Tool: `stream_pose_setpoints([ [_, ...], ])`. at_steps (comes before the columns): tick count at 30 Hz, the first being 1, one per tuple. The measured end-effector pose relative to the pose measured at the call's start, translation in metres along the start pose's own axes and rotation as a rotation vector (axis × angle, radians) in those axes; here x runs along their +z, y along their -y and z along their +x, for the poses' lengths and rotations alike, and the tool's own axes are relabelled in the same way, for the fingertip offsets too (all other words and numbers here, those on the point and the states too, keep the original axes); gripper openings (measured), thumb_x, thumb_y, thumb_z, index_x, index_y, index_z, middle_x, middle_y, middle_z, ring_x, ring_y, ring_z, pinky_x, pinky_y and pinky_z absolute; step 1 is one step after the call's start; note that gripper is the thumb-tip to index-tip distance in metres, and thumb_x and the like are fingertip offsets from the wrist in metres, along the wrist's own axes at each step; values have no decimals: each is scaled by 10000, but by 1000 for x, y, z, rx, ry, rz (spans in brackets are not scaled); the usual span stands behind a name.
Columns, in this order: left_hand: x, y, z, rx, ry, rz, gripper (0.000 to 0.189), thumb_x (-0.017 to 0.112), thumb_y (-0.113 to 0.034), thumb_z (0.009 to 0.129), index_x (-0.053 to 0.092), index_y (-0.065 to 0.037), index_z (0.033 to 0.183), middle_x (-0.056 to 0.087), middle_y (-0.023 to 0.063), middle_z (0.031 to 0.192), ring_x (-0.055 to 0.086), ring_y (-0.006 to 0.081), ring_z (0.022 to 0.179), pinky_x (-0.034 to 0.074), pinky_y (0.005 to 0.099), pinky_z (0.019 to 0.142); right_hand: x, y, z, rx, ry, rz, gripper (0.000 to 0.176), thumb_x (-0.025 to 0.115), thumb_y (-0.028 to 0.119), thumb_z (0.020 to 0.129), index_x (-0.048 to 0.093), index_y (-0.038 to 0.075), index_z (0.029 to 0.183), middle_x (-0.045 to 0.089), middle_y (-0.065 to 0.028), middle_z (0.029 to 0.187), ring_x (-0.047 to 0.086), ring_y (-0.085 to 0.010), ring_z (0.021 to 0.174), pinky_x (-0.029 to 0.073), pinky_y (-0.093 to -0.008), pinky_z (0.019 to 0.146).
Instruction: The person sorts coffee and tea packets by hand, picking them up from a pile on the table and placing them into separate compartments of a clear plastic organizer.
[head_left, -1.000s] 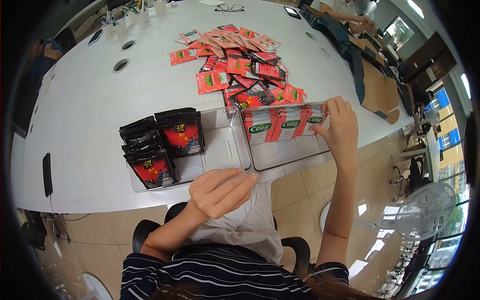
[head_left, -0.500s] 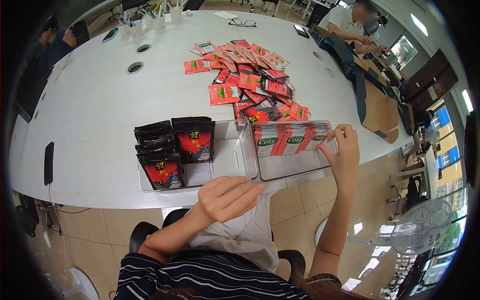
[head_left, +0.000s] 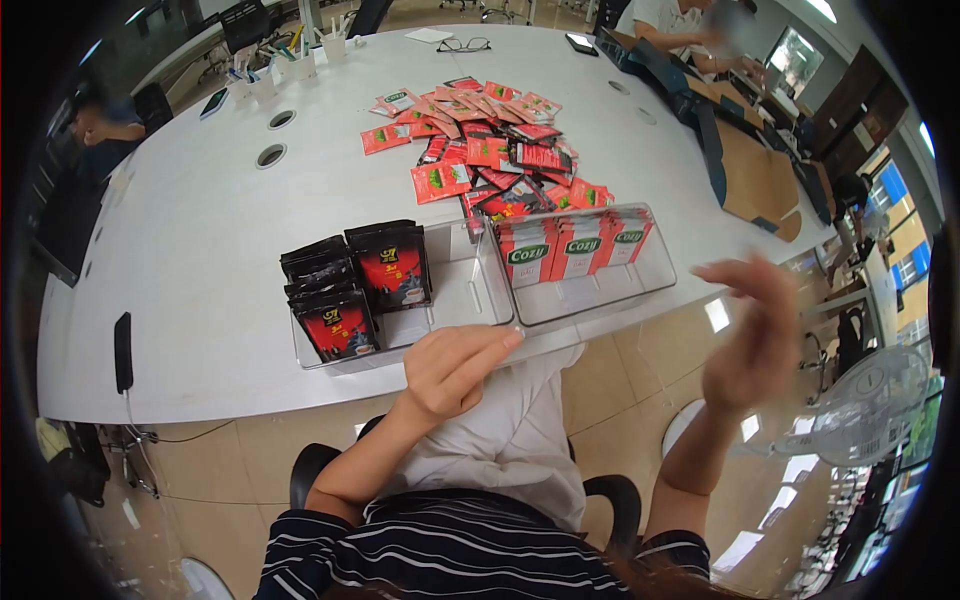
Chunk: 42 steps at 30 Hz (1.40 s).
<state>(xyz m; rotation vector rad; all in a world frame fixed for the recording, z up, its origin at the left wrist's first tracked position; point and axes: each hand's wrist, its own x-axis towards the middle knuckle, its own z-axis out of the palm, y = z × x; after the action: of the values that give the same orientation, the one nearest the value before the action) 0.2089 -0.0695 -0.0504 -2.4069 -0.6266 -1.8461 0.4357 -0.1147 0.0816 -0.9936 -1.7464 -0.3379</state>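
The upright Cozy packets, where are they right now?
In the head view, the upright Cozy packets stand along the far side of the right-hand clear bin, just nearer than the loose pile.

Left hand [head_left: 450, 372] at the front edge of a clear rectangular plastic left bin [head_left: 470, 292], contact unclear; right hand [head_left: 752, 335] blurred, off to the right of a matching right bin [head_left: 600, 292]. Left bin has glossy black-and-red G7 sachets [head_left: 390, 270] at its left end, right bin has red-and-white Cozy sachets [head_left: 576, 252] in three rows along the back. Loose pile of red, pink and black sachets [head_left: 488, 152] behind both on a white table [head_left: 215, 310].
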Motion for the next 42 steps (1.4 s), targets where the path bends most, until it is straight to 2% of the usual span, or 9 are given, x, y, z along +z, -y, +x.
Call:
stream_pose_setpoints([
  [10, -100, -70, 72, 248, -32, -244, 151, 504, -123, 888, 536, -233, 988, 473, -27, 1021, 525, 255, 824, 479, 416, 598, -56, 76, 32, -544, -268, 354, 287, 424, -33, 788, 607, -29, 1009, 646, -102, 868, 533, -178, 812, 415, -289, 721],
  [15, -146, -115, 84, 11, 224, -312, 263, 517, 4, 829, 500, -154, 1039, 484, 66, 973, 555, 268, 878, 535, 447, 693, -62, 84, 40, -607, -287, 370, 275, 432, 2, 805, 604, -29, 1017, 641, -106, 877, 534, -172, 800, 415, -287, 714],
  [18, -161, -83, 100, 388, 329, -389, 303, 526, 7, 814, 503, -166, 1061, 483, 97, 955, 554, 255, 868, 539, 452, 662, -61, 84, 36, -617, -292, 365, 270, 436, 22, 815, 602, -30, 1022, 638, -108, 882, 535, -169, 793, 415, -286, 710],
  [20, -129, -87, 101, 566, -17, -242, 288, 534, -2, 813, 520, -167, 1049, 487, 116, 949, 553, 244, 868, 539, 463, 650, -61, 83, 32, -632, -304, 349, 267, 439, 36, 822, 601, -30, 1025, 636, -109, 886, 535, -166, 788, 415, -285, 707],
  [22, -133, -105, 82, 318, -120, -169, 212, 525, -69, 837, 558, -230, 972, 477, -9, 966, 501, 192, 859, 490, 411, 627, -60, 83, 31, -625, -321, 342, 266, 443, 49, 829, 599, -30, 1028, 634, -110, 889, 536, -164, 784, 415, -284, 705],
  [24, -157, -114, 90, 212, 184, -195, 268, 549, -3, 815, 550, -172, 1024, 486, 102, 981, 553, 230, 888, 538, 464, 649, -64, 85, 33, -621, -339, 330, 265, 446, 63, 835, 598, -30, 1031, 632, -112, 893, 536, -162, 779, 415, -283, 702],
  [29, -146, -112, 86, 235, 57, -253, 276, 598, -5, 787, 571, -172, 1005, 493, 125, 1014, 541, 385, 936, 555, 393, 632, -70, 90, 34, -641, -388, 303, 267, 454, 97, 852, 595, -31, 1040, 627, -115, 902, 537, -156, 768, 415, -281, 695],
  [37, -136, -90, 70, 240, 39, 254, 116, 555, -104, 800, 546, -181, 887, 509, -1, 846, 525, 205, 719, 481, 345, 566, -63, 89, 49, -645, -402, 342, 281, 466, 152, 879, 589, -32, 1053, 618, -120, 917, 539, -147, 749, 415, -278, 684],
  [42, -151, -33, 61, 124, 167, 420, 103, 587, 54, 723, 604, -29, 782, 605, 160, 916, 613, 258, 758, 510, 331, 638, -55, 81, 53, -610, -396, 357, 296, 474, 186, 895, 586, -32, 1061, 613, -123, 926, 540, -141, 738, 415, -276, 677],
])
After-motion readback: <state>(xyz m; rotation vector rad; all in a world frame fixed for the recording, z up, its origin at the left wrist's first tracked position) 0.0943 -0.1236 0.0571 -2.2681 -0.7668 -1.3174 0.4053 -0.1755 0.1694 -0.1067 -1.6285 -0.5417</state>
